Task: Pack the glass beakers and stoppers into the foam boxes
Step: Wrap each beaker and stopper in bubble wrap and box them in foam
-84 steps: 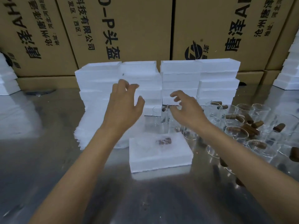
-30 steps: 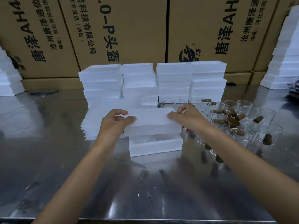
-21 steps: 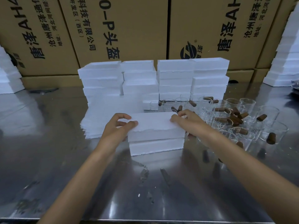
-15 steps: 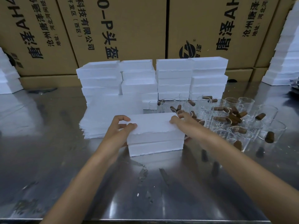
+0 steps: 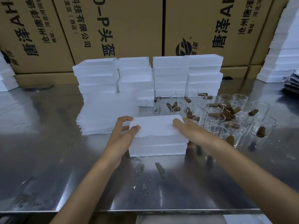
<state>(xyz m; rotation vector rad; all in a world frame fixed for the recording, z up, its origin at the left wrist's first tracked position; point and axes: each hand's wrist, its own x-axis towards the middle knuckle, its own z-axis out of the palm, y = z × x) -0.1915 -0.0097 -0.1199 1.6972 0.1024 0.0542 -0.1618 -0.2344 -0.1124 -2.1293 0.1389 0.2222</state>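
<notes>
White foam lid (image 5: 155, 126) now sits flush on the foam box (image 5: 157, 147), which lay open moments ago with a beaker inside; the left hand (image 5: 120, 136) pinches the lid's left end and the right hand (image 5: 191, 131) holds its right end in a curled grip. Bare steel surface (image 5: 145, 183) lies open toward the near edge. Glass beakers (image 5: 215, 117), several holding brown stoppers (image 5: 213, 115), crowd just right of the box, with stacked foam boxes (image 5: 169, 75) behind.
</notes>
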